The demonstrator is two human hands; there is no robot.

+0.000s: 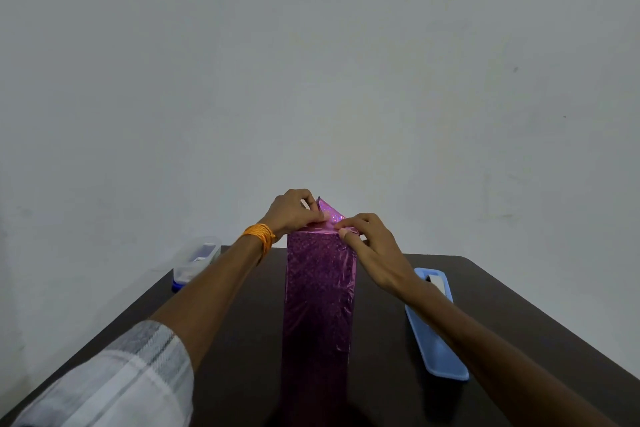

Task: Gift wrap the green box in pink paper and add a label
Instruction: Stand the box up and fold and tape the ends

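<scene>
A long box stands lengthwise on the dark table, covered all over in shiny pink paper; none of the green box shows. At its far end a pointed pink flap sticks up. My left hand pinches the paper at the far top edge beside the flap. My right hand pinches the same far edge from the right, thumb and fingertips on the fold. An orange thread band is wound round my left wrist.
A long light-blue tray lies on the table to the right of the box, under my right forearm. A clear plastic container with a blue base sits at the table's far left corner. A plain wall stands behind.
</scene>
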